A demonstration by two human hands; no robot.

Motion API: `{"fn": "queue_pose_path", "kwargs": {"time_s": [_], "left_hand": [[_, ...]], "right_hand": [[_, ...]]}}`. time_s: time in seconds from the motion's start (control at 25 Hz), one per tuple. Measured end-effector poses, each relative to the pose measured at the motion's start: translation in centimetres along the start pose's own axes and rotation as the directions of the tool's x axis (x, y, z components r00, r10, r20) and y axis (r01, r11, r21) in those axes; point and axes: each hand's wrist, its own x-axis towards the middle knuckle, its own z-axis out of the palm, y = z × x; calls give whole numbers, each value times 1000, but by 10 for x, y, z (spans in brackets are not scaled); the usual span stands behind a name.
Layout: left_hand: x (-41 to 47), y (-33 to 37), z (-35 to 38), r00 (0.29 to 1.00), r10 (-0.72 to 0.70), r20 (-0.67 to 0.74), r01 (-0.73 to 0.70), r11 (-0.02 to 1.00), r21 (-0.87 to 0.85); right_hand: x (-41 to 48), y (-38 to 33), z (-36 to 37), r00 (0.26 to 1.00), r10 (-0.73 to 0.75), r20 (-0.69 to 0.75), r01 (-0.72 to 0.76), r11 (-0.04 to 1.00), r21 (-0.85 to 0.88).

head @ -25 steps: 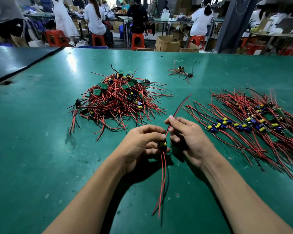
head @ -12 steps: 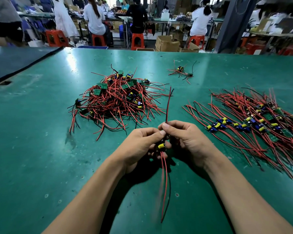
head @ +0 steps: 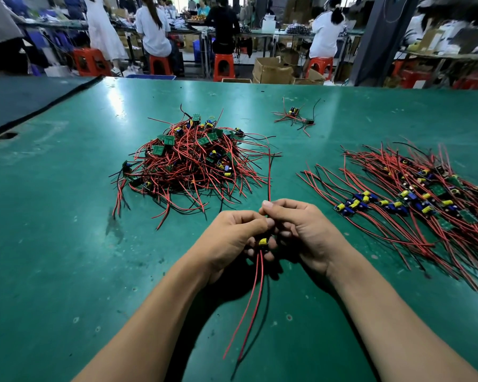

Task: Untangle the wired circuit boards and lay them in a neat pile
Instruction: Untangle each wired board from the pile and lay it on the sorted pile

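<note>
Left hand (head: 232, 238), fingers curled, grips a small circuit board (head: 263, 241) bearing a yellow component. Right hand (head: 301, 232), touching the left at the fingertips, pinches between thumb and forefinger a thin red-and-black wire (head: 269, 175) that rises from the board toward 12 o'clock. Red and black leads (head: 249, 312) trail from the board toward 6 o'clock over the green surface (head: 66, 244).

At 11 o'clock from the hands lies the tangled heap (head: 193, 161) of boards and red and black wires; the raised wire's tip ends beside its right edge. At 2 o'clock, well apart from the heap, lies the sorted pile (head: 414, 199), its boards in rough rows and its wires fanned out on either side. At 1 o'clock, farther off, sits a small separate cluster (head: 295, 117). Beyond the far edge, people (head: 152, 31) sit on orange stools (head: 223, 66).
</note>
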Motion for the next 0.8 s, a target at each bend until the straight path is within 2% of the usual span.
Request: {"fn": "queue_pose_path", "kwargs": {"time_s": [0.08, 0.12, 0.2, 0.32, 0.52, 0.8], "left_hand": [[1, -4, 4, 981, 129, -142, -96, 971, 219], [2, -7, 6, 957, 222, -189, -142, 922, 361], [3, -9, 9, 917, 343, -203, -199, 834, 514], [4, -9, 10, 895, 398, -200, -236, 805, 545], [3, -9, 11, 887, 427, -174, -256, 771, 584], [0, -7, 10, 913, 384, -136, -241, 779, 579]], "right_hand": [[1, 1, 2, 997, 3, -79, -7, 999, -44], [1, 0, 3, 995, 10, -98, -15, 999, -47], [2, -2, 4, 994, 25, -109, -24, 1000, 15], [6, -4, 5, 995, 47, -89, -33, 987, 155], [7, -9, -2, 993, 78, -89, -50, 957, 286], [5, -23, -21, 985, -2, -171, 75, 904, 420]]}}
